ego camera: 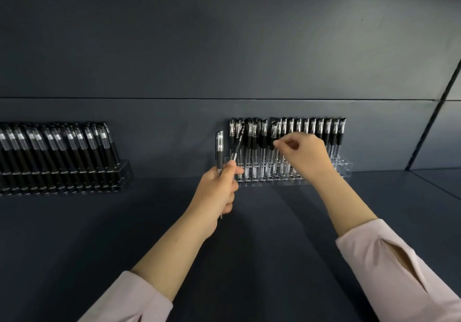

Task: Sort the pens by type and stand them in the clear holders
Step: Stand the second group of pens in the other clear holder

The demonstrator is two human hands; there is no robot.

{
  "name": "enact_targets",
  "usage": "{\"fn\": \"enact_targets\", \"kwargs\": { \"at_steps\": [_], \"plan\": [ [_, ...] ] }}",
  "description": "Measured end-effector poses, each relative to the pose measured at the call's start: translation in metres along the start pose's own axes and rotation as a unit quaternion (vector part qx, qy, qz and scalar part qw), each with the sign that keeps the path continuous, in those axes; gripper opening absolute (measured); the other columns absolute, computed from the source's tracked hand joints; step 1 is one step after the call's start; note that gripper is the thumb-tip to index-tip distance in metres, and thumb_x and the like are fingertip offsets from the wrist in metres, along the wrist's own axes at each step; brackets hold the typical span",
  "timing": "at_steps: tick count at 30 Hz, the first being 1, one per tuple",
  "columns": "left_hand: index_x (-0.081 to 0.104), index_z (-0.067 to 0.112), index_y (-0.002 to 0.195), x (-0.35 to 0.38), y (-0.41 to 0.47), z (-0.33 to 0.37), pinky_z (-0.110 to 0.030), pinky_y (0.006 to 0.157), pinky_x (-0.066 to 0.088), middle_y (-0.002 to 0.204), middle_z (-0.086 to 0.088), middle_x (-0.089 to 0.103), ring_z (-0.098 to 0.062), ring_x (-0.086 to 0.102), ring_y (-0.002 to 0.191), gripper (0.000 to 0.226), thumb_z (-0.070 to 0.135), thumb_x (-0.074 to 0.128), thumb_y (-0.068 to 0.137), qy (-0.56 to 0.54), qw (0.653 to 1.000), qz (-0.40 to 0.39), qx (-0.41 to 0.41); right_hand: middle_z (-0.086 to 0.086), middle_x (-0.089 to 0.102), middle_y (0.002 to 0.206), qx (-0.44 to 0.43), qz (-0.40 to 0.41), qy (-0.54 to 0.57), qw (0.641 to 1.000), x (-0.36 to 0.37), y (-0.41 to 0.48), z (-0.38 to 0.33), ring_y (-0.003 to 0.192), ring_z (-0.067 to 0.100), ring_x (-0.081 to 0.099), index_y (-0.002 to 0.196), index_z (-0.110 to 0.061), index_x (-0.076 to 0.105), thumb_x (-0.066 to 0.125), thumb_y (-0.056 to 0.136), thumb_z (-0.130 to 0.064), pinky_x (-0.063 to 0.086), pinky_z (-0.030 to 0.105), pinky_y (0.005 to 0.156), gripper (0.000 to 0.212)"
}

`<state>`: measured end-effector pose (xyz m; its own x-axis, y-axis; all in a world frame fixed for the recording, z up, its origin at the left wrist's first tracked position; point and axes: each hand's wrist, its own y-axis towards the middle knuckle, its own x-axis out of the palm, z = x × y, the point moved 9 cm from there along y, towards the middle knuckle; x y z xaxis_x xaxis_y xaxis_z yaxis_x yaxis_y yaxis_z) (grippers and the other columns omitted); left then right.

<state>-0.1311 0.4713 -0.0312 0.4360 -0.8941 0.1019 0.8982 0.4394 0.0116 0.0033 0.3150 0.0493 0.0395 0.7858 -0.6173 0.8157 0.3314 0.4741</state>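
Step in hand: racking. Two pens (219,152) are gripped in the left hand (217,192), just left of the holder (348,168). A racked pen (274,132) is pinched by the right hand (303,154). Next, this pen probably needs seating upright in a free socket.

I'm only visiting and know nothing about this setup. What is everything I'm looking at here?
wall: one, dark grey-blue, behind the table
table: one, dark grey-blue, under everything
left holder: one, clear, far left against the wall
left pens: many, black with clear caps, standing in the left holder
right holder: one, clear, centre against the wall
right pens: many, black with clear caps, standing in the right holder
pinched pen: one, black, in the right holder
held pens: two, black, one upright, one tilted
sleeves: two, pale pink, bottom corners
left grip: bare hand, holds the held pens
right grip: bare hand, pinches the pinched pen
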Motion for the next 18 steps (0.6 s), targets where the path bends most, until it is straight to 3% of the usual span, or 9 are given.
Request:
{"fn": "enact_targets", "kwargs": {
  "at_steps": [2,4,7,11,13,15,18],
  "plan": [
    [0.065,0.014,0.101,0.006,0.0,0.0,-0.018,0.033,0.022,0.05,0.009,0.045,-0.004,0.027,0.037,0.028,0.036,0.047,0.102,-0.001,1.0,-0.028,0.007,-0.009,0.071,0.081,0.005,-0.08,0.145,0.986,0.007,-0.008,-0.012,0.071,0.007,0.062,0.094,-0.025,0.072,0.063,0.091,-0.034,0.05,0.016,0.067,0.013],
    [0.067,0.015,0.1,0.013,-0.001,0.001,-0.018,0.034,0.023,0.052,0.008,0.049,-0.004,0.027,0.037,0.029,0.037,0.048,0.101,0.005,0.998,-0.055,0.018,-0.006,0.073,0.086,0.019,-0.17,0.265,0.949,0.021,-0.019,-0.028,0.075,0.007,0.064,0.097,-0.027,0.073,0.066,0.088,-0.033,0.054,0.019,0.069,0.013],
    [0.069,0.018,0.099,0.019,-0.003,0.004,-0.017,0.035,0.023,0.056,0.005,0.054,-0.006,0.027,0.039,0.029,0.04,0.05,0.1,0.005,0.996,-0.08,0.034,0.002,0.07,0.083,0.023,-0.182,0.335,0.924,0.025,-0.023,-0.041,0.074,0.01,0.064,0.093,-0.017,0.071,0.072,0.084,-0.02,0.054,0.021,0.07,0.009],
    [0.071,0.021,0.101,0.023,-0.005,0.006,-0.018,0.035,0.024,0.06,0.002,0.06,-0.007,0.028,0.041,0.031,0.044,0.05,0.099,0.018,0.995,-0.093,0.042,-0.001,0.067,0.074,0.041,-0.199,0.393,0.897,0.028,-0.023,-0.037,0.073,0.011,0.064,0.087,-0.012,0.066,0.068,0.087,-0.014,0.054,0.021,0.069,0.003],
    [0.069,0.02,0.105,0.024,-0.005,0.003,-0.018,0.035,0.024,0.059,0.003,0.06,-0.007,0.029,0.04,0.034,0.046,0.05,0.098,0.021,0.995,-0.089,0.03,-0.001,0.067,0.073,0.063,-0.146,0.425,0.891,0.018,-0.016,-0.027,0.072,0.011,0.064,0.089,-0.009,0.063,0.066,0.088,-0.013,0.054,0.021,0.069,0.005],
    [0.065,0.018,0.109,0.023,-0.004,-0.001,-0.019,0.035,0.024,0.056,0.007,0.055,-0.006,0.028,0.04,0.038,0.051,0.049,0.096,0.023,0.996,-0.081,0.017,0.001,0.066,0.075,0.074,-0.025,0.425,0.902,-0.006,-0.005,-0.009,0.068,0.012,0.064,0.09,-0.01,0.059,0.065,0.089,-0.014,0.054,0.022,0.068,0.008],
    [0.058,0.017,0.11,0.019,-0.004,-0.002,-0.018,0.034,0.025,0.054,0.011,0.048,-0.005,0.028,0.04,0.051,0.063,0.047,0.09,0.021,0.998,-0.061,0.009,0.0,0.062,0.08,0.03,0.142,0.289,0.946,-0.042,-0.002,0.007,0.069,0.015,0.066,0.087,-0.022,0.051,0.064,0.092,-0.017,0.055,0.029,0.072,0.014]
  ]
}}
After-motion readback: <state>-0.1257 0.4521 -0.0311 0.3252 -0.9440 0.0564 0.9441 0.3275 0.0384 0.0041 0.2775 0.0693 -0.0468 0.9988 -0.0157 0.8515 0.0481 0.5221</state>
